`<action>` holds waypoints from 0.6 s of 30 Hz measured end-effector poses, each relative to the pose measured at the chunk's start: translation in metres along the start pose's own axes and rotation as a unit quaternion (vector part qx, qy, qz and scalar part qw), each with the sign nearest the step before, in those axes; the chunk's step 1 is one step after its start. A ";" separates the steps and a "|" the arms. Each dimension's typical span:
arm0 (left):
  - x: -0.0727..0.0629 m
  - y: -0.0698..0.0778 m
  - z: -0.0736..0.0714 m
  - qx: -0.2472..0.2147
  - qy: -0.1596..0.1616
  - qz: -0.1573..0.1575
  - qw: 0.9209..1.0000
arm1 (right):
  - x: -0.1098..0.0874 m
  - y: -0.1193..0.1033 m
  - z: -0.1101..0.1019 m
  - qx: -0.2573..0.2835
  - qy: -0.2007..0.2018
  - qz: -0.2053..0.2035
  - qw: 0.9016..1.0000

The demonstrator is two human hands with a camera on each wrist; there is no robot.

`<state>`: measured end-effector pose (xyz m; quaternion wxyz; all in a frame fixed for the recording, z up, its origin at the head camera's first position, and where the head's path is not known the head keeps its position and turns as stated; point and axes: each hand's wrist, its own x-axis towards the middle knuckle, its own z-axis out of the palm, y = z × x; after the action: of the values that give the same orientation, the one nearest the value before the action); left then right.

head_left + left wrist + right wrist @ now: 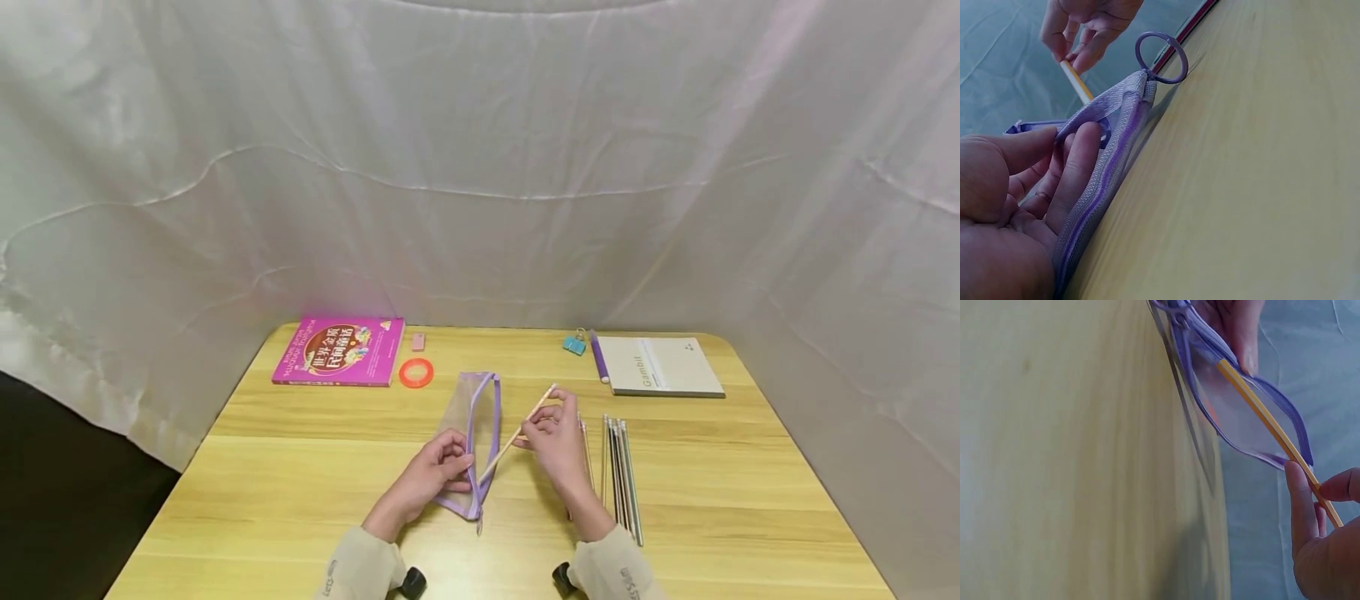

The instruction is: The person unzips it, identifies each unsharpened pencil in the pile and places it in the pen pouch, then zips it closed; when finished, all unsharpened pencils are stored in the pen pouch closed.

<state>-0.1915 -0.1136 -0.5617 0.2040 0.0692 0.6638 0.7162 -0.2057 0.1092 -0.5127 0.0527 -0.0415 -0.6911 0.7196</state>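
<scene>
A mesh pencil pouch (456,417) with purple zipper edging stands with its mouth parted, near the table's middle. My left hand (438,467) pinches one edge of that mouth between thumb and fingers; in the left wrist view the zipper's pull ring (1161,57) hangs at the pouch end. My right hand (553,437) holds a yellow pencil (1266,419) between thumb and fingertips. The pencil slants down, its lower end within the pouch opening. Right of that hand several more pencils (621,475) lie side by side on the table, some partly hidden by the right forearm.
At the back left lie a pink book (341,352), a small pink eraser (418,342) and a red tape ring (416,373). Toward the back right are blue clip-like items (574,344), a purple pen (598,358) and a notebook (666,365). Grey curtain (480,233) surrounds the table.
</scene>
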 end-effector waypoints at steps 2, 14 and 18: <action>0.001 0.000 0.000 -0.003 0.003 0.000 1.000 | -0.001 0.001 0.003 -0.001 -0.002 -0.001 1.000; 0.001 -0.001 0.005 -0.011 0.004 0.005 1.000 | -0.010 0.009 0.012 -0.042 -0.030 0.000 0.999; 0.002 0.000 0.008 -0.007 0.005 0.016 1.000 | -0.014 0.011 0.017 -0.061 -0.036 -0.002 0.997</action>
<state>-0.1899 -0.1059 -0.5615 0.1899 0.0745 0.6586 0.7243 -0.1948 0.0900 -0.5237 0.0270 -0.0174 -0.7353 0.6770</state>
